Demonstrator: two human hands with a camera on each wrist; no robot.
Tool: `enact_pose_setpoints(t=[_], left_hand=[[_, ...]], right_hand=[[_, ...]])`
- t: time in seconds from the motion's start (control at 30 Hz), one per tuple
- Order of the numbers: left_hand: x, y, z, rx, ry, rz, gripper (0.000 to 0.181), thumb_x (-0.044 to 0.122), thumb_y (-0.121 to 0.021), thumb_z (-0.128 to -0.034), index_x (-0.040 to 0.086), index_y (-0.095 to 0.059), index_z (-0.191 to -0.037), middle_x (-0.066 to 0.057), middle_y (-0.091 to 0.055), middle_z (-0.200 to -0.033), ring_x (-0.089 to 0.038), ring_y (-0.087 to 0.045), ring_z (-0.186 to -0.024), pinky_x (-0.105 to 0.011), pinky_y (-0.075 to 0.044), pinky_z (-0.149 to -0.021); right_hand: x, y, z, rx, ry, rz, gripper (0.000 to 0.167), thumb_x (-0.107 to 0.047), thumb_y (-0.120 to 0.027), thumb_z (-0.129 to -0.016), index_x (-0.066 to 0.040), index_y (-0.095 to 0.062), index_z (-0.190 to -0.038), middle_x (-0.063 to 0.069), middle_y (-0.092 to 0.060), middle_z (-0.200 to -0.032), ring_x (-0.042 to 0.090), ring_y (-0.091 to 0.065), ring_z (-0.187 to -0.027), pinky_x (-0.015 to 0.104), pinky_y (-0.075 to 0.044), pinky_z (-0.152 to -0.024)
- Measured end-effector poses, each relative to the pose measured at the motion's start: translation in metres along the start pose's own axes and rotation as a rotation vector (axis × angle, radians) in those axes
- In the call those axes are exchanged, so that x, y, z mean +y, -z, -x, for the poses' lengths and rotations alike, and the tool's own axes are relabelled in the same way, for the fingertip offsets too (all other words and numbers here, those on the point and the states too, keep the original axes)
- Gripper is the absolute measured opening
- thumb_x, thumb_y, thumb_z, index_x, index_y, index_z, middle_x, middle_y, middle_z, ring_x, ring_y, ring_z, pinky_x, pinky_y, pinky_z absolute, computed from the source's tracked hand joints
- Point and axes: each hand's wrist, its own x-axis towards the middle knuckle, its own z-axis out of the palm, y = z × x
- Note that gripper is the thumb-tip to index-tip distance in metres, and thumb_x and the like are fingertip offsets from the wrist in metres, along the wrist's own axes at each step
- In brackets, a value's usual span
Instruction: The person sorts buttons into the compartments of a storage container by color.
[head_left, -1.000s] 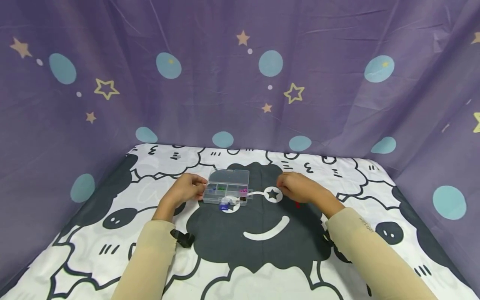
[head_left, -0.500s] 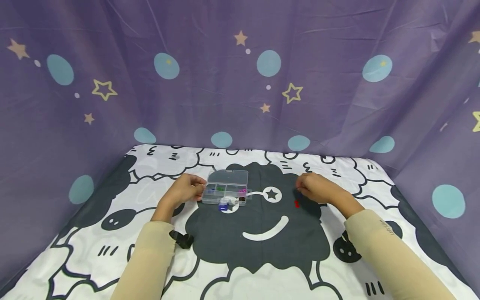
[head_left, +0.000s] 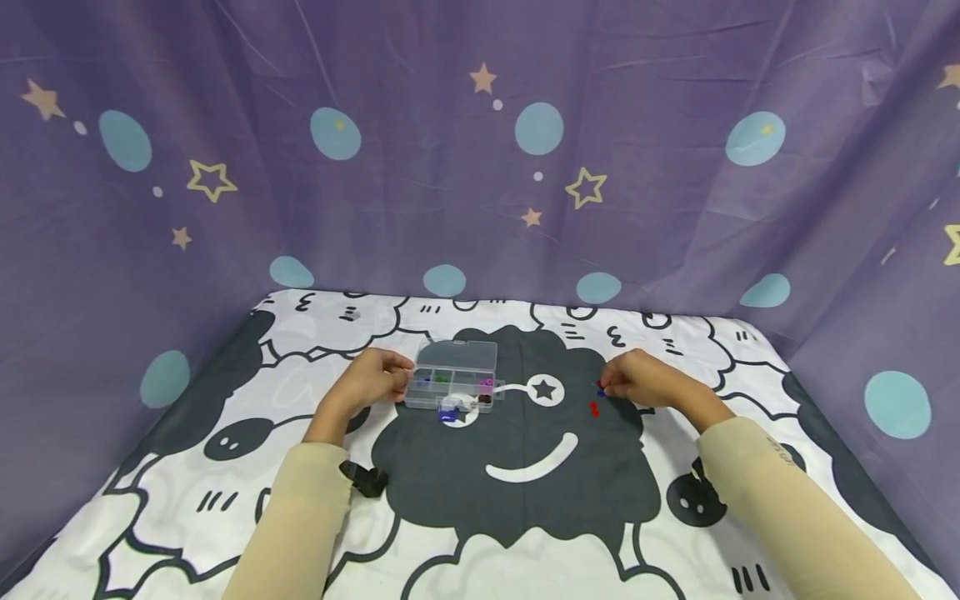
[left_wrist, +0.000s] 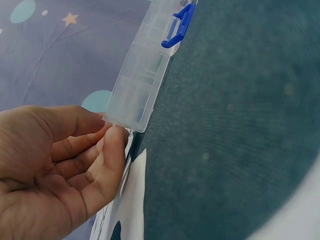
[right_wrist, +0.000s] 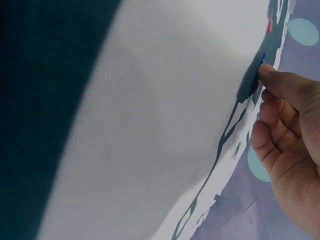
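Fingers (left_wrist: 115,150) of the left hand (head_left: 371,377) are curled and pinch the left end of a plastic box (head_left: 422,402), which sits left of centre on the table. Its body is clear, rigid, rectangular and divided by thin walls. The flat lid (head_left: 454,354) is open and leans to the far side. Contents, left to right: blue bits (head_left: 423,380) in the far left compartment; green bits (head_left: 443,377) next to them; pink bits (head_left: 487,383) at the far right; dark brown bits (head_left: 485,398) at the near right. A glossy blue latch (head_left: 447,413) projects from the near side.

Well to the right, the right hand (head_left: 639,377) is low over the cloth, its fingertips together on a small blue piece (right_wrist: 263,58) — a red piece (right_wrist: 256,88) shows just beside it. Nearer the person lies a two-lobed red item (head_left: 594,409), apart from the hand. Both sleeves (head_left: 303,492) are cream.

Covering the table is a soft white cloth (head_left: 555,567) with a dark, scalloped print — lightly creased. Purple curtain fabric (head_left: 435,217) hangs beyond, printed with stars and pale-blue ovals.
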Motion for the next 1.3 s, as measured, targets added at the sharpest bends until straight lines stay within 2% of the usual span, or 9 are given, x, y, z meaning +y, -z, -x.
enact_pose_setpoints(t=[0.23, 0.4, 0.73, 1.3], left_hand=[[-0.001, 0.000, -0.001, -0.010, -0.005, 0.010, 0.027, 0.006, -0.060, -0.1022, -0.005, -0.066, -0.126, -0.017, -0.067, -0.103, -0.017, -0.068, -0.074, -0.029, -0.061, -0.065], [0.000, 0.000, -0.001, -0.010, -0.016, 0.012, 0.026, 0.006, -0.062, -0.1014, -0.005, -0.066, -0.125, -0.017, -0.067, -0.100, -0.016, -0.067, -0.073, -0.029, -0.061, -0.065], [0.000, 0.002, 0.000, -0.007, -0.009, 0.007, 0.027, 0.007, -0.062, -0.1018, -0.005, -0.066, -0.126, -0.017, -0.068, -0.102, -0.016, -0.068, -0.073, -0.030, -0.061, -0.066], [-0.001, 0.001, 0.001, -0.004, -0.009, 0.011, 0.026, 0.004, -0.060, -0.1015, -0.005, -0.066, -0.125, -0.017, -0.068, -0.102, -0.016, -0.068, -0.073, -0.029, -0.061, -0.065]], right_hand=[[0.002, -0.003, -0.002, -0.003, -0.023, 0.002, 0.004, -0.004, -0.077, -0.089, -0.006, -0.074, -0.087, -0.007, -0.067, -0.072, 0.003, -0.055, -0.064, 0.025, -0.049, -0.059], [0.000, -0.002, -0.003, -0.006, -0.012, -0.002, 0.003, -0.006, -0.078, -0.088, -0.005, -0.076, -0.088, -0.007, -0.067, -0.073, 0.003, -0.055, -0.064, 0.025, -0.050, -0.059], [-0.002, 0.002, -0.010, -0.052, -0.052, 0.003, 0.007, -0.002, -0.077, -0.087, -0.010, -0.077, -0.087, -0.007, -0.067, -0.073, 0.005, -0.055, -0.065, 0.026, -0.051, -0.062], [-0.002, 0.001, -0.009, -0.051, -0.053, -0.035, 0.006, -0.003, -0.078, -0.086, -0.007, -0.078, -0.089, -0.008, -0.067, -0.072, 0.004, -0.055, -0.064, 0.025, -0.051, -0.061]])
